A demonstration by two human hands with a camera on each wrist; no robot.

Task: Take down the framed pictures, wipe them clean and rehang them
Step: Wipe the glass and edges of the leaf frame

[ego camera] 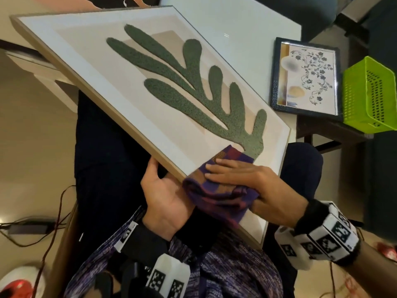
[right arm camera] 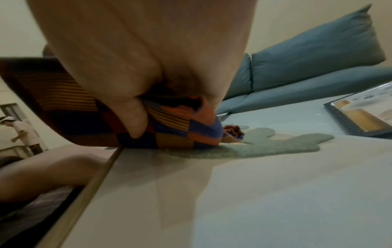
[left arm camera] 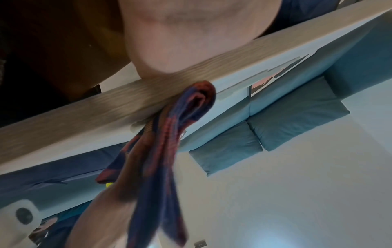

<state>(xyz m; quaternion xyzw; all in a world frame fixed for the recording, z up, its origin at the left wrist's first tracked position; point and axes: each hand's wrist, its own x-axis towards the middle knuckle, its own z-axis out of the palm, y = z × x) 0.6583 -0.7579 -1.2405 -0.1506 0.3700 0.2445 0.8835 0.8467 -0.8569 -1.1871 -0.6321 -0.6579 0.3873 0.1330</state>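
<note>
A large wood-framed picture [ego camera: 137, 82] of a green leaf shape lies tilted across my lap, its far end towards the white table [ego camera: 247, 29]. My left hand [ego camera: 163, 190] grips the frame's lower left edge [left arm camera: 84, 114], thumb on the rim and fingers hidden beneath. Over the glass near the leaf's stem, my right hand [ego camera: 240, 175] presses a purple checked cloth [ego camera: 214, 194], fingers flat on top and thumb tucked into the folds. In the right wrist view the thumb [right arm camera: 135, 117] pinches the bunched cloth [right arm camera: 169, 130] on the glass [right arm camera: 233, 193]. One end of the cloth [left arm camera: 169, 134] hangs over the frame edge.
A small black-framed floral picture [ego camera: 307, 78] lies flat on the table, with a green plastic basket [ego camera: 369, 95] to its right. A blue sofa [right arm camera: 307, 63] stands behind the table. Cables [ego camera: 43, 224] trail over the floor at left. Another person [right arm camera: 21, 130] stands far off.
</note>
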